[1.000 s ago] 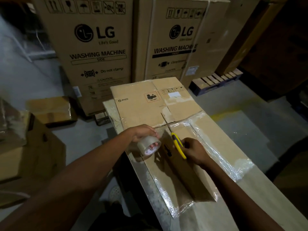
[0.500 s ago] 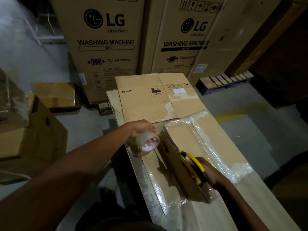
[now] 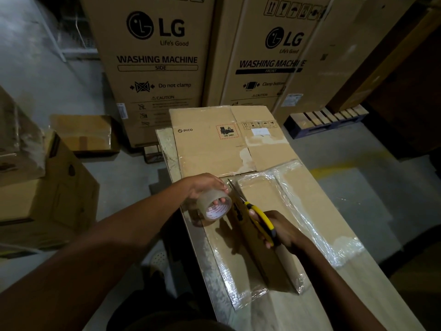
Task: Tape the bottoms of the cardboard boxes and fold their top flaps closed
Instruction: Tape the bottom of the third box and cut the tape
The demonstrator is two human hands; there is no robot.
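Your left hand [image 3: 202, 187] grips tape roll [image 3: 214, 206]; right hand [image 3: 282, 232] grips yellow scissors [image 3: 261, 218]. Under both, flattened box [image 3: 259, 193] lies along left edge of tabletop [image 3: 358, 297]. Likely bottom taping underway; top flaps not yet folded.

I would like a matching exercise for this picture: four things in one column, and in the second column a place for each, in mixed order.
Things: 1 tape roll; 2 scissors; 3 box marked PICO; 4 pallet.
Places: A in the right hand; B on the floor; C in the left hand; D at the table's far end.
Pairs: 1-C; 2-A; 3-D; 4-B.
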